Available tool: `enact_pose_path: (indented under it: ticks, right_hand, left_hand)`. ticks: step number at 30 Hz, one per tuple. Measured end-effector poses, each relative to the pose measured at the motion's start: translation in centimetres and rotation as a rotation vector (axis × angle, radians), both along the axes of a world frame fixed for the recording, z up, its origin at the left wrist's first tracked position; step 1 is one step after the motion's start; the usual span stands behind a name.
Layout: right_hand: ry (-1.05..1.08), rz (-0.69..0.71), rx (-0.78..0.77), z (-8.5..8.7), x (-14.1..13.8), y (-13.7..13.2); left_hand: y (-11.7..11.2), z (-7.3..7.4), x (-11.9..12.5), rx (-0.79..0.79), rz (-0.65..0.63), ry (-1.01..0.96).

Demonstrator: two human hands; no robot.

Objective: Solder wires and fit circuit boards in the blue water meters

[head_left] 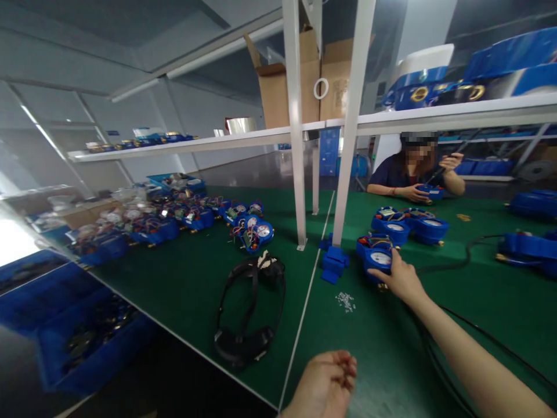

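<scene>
My right hand [402, 280] reaches forward over the green table [195, 284] and grips a blue water meter [378, 260] with a white dial by its near edge. My left hand [325, 383] rests near the table's front edge, palm up, fingers curled around several small dark screws. A little pile of pale screws [346, 301] lies on the mat between my hands. Two more blue meters [390, 224] sit just behind the one I hold.
A black head strap [250, 307] lies left of centre. Many blue meters [174, 217] crowd the far left. White shelf posts [296, 122] stand mid-table beside small blue parts [333, 261]. A person [415, 171] works opposite. A black cable [467, 255] crosses the right. Blue bins [65, 331] sit low left.
</scene>
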State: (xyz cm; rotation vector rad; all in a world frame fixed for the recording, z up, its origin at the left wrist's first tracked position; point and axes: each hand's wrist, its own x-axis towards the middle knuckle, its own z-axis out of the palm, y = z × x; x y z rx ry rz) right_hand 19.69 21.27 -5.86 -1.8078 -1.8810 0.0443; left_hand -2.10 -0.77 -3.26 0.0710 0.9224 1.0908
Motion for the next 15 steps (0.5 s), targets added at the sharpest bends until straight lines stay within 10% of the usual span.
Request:
enact_pose_path:
  ticks: [10, 15]
  right_hand:
    - [-0.093, 0.061, 0.169, -0.7, -2.0, 5.7]
    - [-0.139, 0.029, 0.194, -1.0, -3.0, 6.5]
  left_hand:
    - [-1.3, 0.3, -5.1, 0.176, -0.23, 0.191]
    - [-2.7, -1.9, -7.6, 0.289, -0.207, 0.538]
